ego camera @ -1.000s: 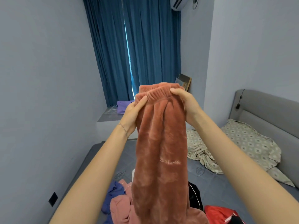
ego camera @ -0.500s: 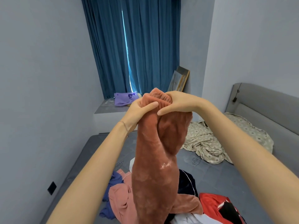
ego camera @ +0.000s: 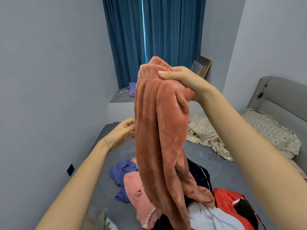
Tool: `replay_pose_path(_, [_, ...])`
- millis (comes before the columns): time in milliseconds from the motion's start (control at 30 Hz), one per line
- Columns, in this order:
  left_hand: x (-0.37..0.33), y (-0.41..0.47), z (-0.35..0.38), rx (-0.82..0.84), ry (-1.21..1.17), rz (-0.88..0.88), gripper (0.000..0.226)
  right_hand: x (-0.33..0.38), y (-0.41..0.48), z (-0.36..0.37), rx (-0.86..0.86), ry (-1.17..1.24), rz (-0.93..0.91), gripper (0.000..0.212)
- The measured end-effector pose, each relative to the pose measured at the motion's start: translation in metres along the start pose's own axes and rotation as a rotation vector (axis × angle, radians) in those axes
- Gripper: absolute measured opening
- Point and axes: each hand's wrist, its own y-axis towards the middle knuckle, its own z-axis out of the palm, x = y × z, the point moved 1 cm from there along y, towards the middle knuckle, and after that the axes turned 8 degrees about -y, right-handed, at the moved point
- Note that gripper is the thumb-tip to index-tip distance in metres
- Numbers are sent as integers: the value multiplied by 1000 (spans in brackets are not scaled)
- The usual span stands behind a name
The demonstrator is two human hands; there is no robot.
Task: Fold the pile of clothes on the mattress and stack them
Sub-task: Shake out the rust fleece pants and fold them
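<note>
Rust-orange fleece pants [ego camera: 159,130] hang vertical, waistband bunched up top, legs together — lower ends trail into pile [ego camera: 132,188] of pink, purple, black, red, white clothes on grey mattress [ego camera: 224,166].

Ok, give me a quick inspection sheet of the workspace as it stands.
Surface: grey mattress, clothes heaped on its near part.
Job's things: rust fleece trousers held up in the air; pile of clothes beneath in pink, purple, black, red and white, unfolded.
Clutter: crumpled patterned bedding by the headboard; purple bag on the window ledge.
Hands: right hand grips the waistband; left hand at the trousers' left edge, grip unclear.
Cables: dark cord hanging on the headboard.
Surroundings: blue curtains, grey walls, frames leaning in the corner.
</note>
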Motion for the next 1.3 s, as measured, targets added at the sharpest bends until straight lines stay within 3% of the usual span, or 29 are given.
replay_pose_path(133, [-35, -19, -26, -180, -45, 135, 11, 2, 5, 11, -42, 132, -42, 25])
replay_pose_path(267, [-59, -32, -42, -336, 28, 267, 18, -14, 3, 9, -137, 72, -11, 36])
replay_pose_path(400, [-62, -34, -47, -347, 126, 286, 18, -42, -5, 8, -203, 26, 58, 43])
replay_pose_path(533, [-31, -22, -46, -297, 227, 169, 15, -75, -10, 8, -242, -10, 119, 21])
replay_pose_path(700, [41, 10, -38, -216, 375, 39, 16, -155, -35, 2, -291, -52, 269, 12])
replay_pose_path(833, [123, 42, -3, -65, 487, -94, 14, -253, -83, -17, -353, -45, 454, 25])
replay_pose_path(933, [200, 76, 36, 17, 544, -176, 14, -332, -118, -39, -446, -73, 574, 30])
replay_pose_path(1067, [306, 124, 93, 56, 600, -183, 20, -438, -158, -77, -518, -149, 689, 17])
replay_pose_path(1300, [460, 190, 197, 107, 546, -301, 17, -594, -231, -138, -599, -237, 830, 20])
